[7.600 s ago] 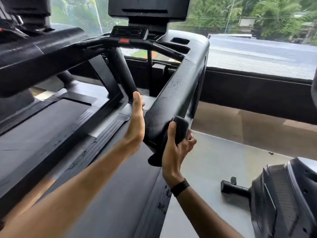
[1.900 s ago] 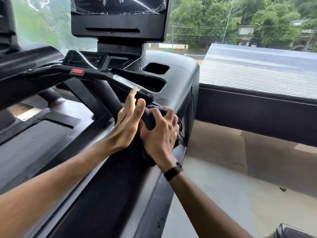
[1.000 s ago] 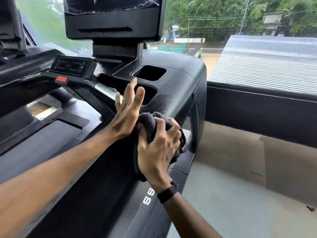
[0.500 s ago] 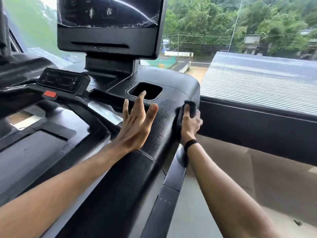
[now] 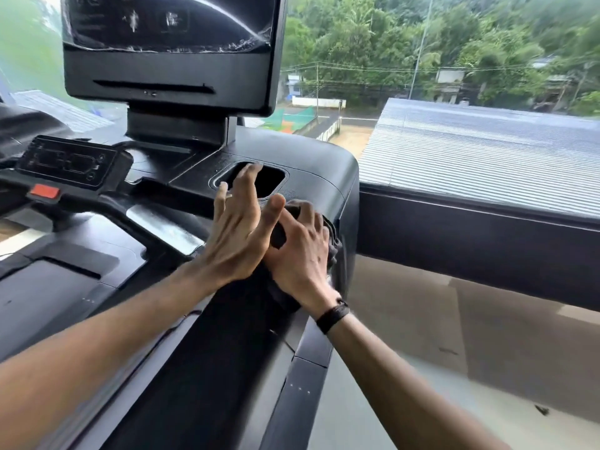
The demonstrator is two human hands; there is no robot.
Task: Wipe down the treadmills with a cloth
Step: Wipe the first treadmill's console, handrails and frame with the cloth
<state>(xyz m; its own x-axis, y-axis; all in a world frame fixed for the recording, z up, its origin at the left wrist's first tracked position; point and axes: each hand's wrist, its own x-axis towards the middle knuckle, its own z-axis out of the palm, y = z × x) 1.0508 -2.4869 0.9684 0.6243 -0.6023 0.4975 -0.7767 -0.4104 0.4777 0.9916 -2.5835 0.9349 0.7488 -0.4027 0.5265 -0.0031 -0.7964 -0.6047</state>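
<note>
- A person's right hand (image 5: 300, 254) presses a dark cloth (image 5: 331, 241) against the right-hand side of a black treadmill console (image 5: 311, 167), the fingers (image 5: 308, 216) curled over the bunched fabric and clamped on it.
- The cloth sits on the console's rounded outer edge, just beside and below a rectangular cup recess (image 5: 266, 180); part of it trails down under the wrist, which wears a black band (image 5: 332, 315).
- The left hand (image 5: 240, 235) hovers alongside with its fingers (image 5: 245, 180) straight and spread apart, holding nothing; its thumb lies against the right hand, and its fingertips reach over the near rim of the recess.
- Above the hands stands the treadmill's display screen (image 5: 168, 43), its face covered in wrinkled protective film.
- To the left are a small control panel (image 5: 68, 160) and a red stop button (image 5: 44, 191).
- Through the window beyond are a corrugated roof (image 5: 480, 157) and green trees (image 5: 373, 43).
</note>
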